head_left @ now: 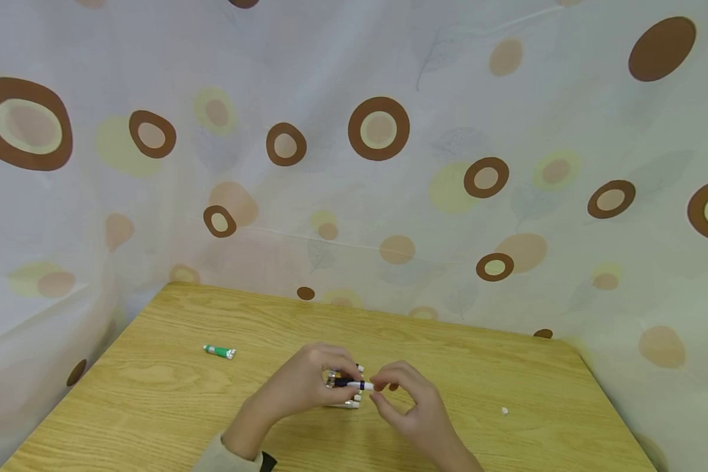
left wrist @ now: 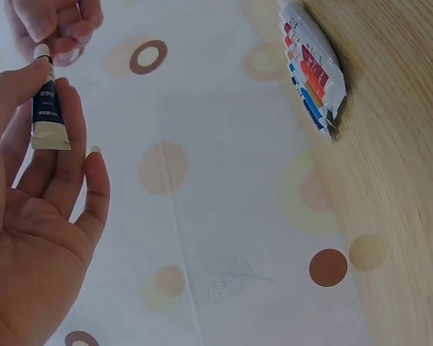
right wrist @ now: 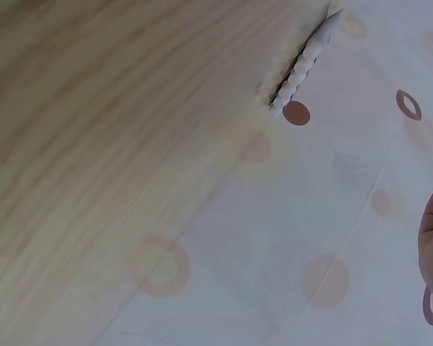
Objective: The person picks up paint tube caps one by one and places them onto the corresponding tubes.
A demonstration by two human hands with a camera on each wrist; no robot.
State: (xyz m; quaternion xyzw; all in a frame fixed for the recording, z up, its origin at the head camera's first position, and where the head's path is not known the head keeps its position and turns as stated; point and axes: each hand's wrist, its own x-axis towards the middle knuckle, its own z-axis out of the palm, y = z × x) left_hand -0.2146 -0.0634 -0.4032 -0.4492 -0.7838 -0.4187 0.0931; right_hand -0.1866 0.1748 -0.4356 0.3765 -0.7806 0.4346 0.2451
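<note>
My left hand (head_left: pixel 307 383) holds a dark paint tube (head_left: pixel 347 383) with a white cap end, between thumb and fingers. In the left wrist view this tube (left wrist: pixel 47 104) is navy with a pale crimped end, and its capped end points away towards the other hand. The thumb and forefinger of my right hand (head_left: pixel 415 406) pinch the white cap (head_left: pixel 370 387). Under the left hand lie several more paint tubes (head_left: pixel 348 404), partly hidden. The left wrist view shows these tubes (left wrist: pixel 314 65) side by side, with red, orange and blue labels.
A green paint tube (head_left: pixel 219 352) lies apart at the left of the wooden table (head_left: pixel 153 406). To the right is a small white piece (head_left: pixel 504 411) that looks like a cap. A patterned curtain (head_left: pixel 330 196) hangs behind the table and along both sides.
</note>
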